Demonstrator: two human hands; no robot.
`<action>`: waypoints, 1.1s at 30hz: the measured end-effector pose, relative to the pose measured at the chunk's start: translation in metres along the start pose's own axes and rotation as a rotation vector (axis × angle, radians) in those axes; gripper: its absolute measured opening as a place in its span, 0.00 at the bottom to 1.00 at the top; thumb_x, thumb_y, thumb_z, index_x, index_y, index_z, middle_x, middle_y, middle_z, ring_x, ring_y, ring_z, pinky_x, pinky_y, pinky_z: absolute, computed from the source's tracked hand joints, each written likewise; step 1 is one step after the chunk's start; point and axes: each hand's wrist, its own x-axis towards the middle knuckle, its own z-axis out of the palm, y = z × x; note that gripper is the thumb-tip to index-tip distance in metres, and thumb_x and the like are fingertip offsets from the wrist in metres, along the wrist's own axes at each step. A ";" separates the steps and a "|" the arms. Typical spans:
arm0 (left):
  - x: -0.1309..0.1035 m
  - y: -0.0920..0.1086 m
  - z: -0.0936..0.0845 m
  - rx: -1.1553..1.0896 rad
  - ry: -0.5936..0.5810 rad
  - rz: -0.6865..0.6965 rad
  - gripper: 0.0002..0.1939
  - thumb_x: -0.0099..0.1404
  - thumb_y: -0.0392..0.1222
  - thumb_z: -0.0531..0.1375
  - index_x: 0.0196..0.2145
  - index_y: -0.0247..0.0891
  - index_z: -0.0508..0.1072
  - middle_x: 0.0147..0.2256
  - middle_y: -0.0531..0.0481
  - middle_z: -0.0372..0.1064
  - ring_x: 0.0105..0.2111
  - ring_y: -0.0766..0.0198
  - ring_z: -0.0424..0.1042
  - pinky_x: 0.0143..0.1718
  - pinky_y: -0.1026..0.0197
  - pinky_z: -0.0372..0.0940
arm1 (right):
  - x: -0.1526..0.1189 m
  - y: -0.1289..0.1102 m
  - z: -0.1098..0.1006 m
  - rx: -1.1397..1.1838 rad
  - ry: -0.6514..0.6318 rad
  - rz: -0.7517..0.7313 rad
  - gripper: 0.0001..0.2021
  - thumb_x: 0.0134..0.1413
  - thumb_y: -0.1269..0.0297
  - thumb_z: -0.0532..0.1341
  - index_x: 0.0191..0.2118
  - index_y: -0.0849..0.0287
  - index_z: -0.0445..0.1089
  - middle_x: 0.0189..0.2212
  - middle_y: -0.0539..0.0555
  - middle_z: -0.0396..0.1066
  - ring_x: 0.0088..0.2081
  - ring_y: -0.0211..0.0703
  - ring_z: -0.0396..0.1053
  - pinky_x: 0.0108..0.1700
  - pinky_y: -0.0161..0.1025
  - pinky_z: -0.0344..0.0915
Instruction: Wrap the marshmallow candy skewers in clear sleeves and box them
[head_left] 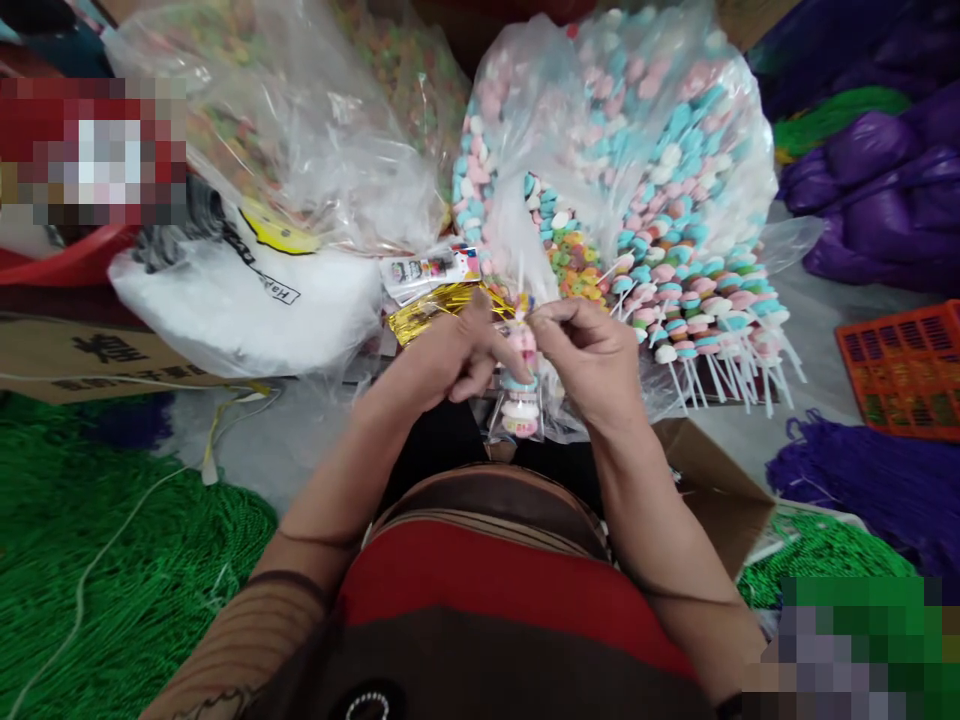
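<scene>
A small clear bag of pink, white and blue marshmallow candy (519, 410) stands upright between my hands, its neck gathered at the top. My right hand (589, 355) pinches at that neck with thumb and forefinger; whether a tie is in the pinch is too small to see. On the other side, my left hand (472, 350) is beside the bag, forefinger stretched towards it and the other fingers loosely bent and apart. Gold twist ties (424, 312) lie just behind my left hand, with printed wrappers (431, 272) beyond them.
Marshmallow skewers (697, 320) with white sticks lie at the right, before a big bag of marshmallows (660, 130). Ring-shaped gummies (577, 265) lie in the middle. A white plastic bag (255, 310) is at the left. An orange crate (904, 370) and an open carton (712, 490) stand rightward.
</scene>
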 end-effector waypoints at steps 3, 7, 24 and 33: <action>0.005 -0.018 0.005 0.012 0.036 -0.047 0.39 0.68 0.74 0.47 0.21 0.36 0.73 0.09 0.55 0.53 0.10 0.73 0.51 0.16 0.65 0.52 | -0.002 -0.002 0.000 -0.089 0.065 -0.081 0.06 0.61 0.63 0.64 0.32 0.54 0.75 0.29 0.48 0.73 0.29 0.37 0.68 0.37 0.39 0.68; 0.017 -0.027 0.012 -0.122 0.161 -0.038 0.32 0.66 0.70 0.56 0.22 0.38 0.67 0.11 0.60 0.51 0.10 0.74 0.50 0.14 0.67 0.50 | -0.013 -0.003 0.001 -0.134 0.009 -0.153 0.06 0.60 0.66 0.63 0.31 0.54 0.76 0.27 0.48 0.73 0.30 0.38 0.69 0.37 0.39 0.68; 0.000 -0.059 0.055 1.081 -0.288 0.739 0.19 0.76 0.38 0.53 0.57 0.48 0.77 0.34 0.52 0.79 0.34 0.67 0.75 0.37 0.64 0.65 | -0.077 0.022 -0.087 0.431 0.212 0.409 0.15 0.48 0.51 0.75 0.34 0.52 0.73 0.24 0.45 0.72 0.24 0.38 0.70 0.22 0.34 0.63; 0.049 -0.072 -0.008 1.411 0.387 0.181 0.12 0.70 0.48 0.61 0.43 0.39 0.80 0.44 0.38 0.75 0.48 0.46 0.70 0.49 0.47 0.62 | -0.196 0.108 -0.238 -0.823 0.452 0.453 0.06 0.51 0.59 0.67 0.26 0.39 0.73 0.16 0.50 0.65 0.21 0.55 0.68 0.26 0.52 0.60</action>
